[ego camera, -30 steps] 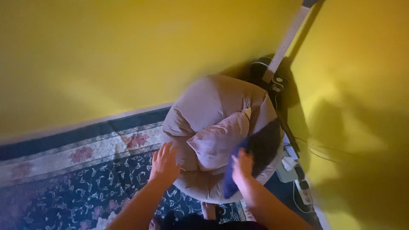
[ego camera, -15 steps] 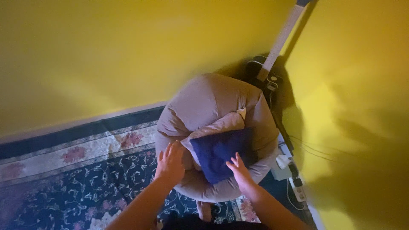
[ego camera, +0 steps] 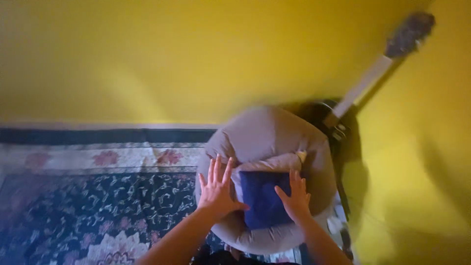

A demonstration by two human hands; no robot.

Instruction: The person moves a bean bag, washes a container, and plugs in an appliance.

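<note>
Since the earlier frames the view has swung: the yellow wall (ego camera: 196,54) now fills the far part of the picture squarely, and the whole neck and headstock of the guitar (ego camera: 373,81) leaning in the corner has come into sight. The dark blue square cushion (ego camera: 262,206), which a second ago stood on edge in the right hand and then lay tilted, now lies flat and nearly squared on the pale mauve pillow (ego camera: 267,164). That pillow rests in the hollow of the round grey-mauve beanbag seat (ego camera: 267,132) against the wall.

The left hand (ego camera: 216,189) has shifted right from the beanbag's left flank and now lies with fingers spread wide, palm down, at the cushion's left edge, its thumb touching that side. The right hand (ego camera: 296,196) is open too, fingers fanned and flat, pressed on the cushion's right edge. Neither hand grips anything; both rest flat. The blue cushion therefore sits between the two hands, on the near half of the beanbag, just in front of the pillow's far fold.

To the left, a dark blue floral carpet with a pale rose border (ego camera: 98,196) runs up to the wall.
</note>
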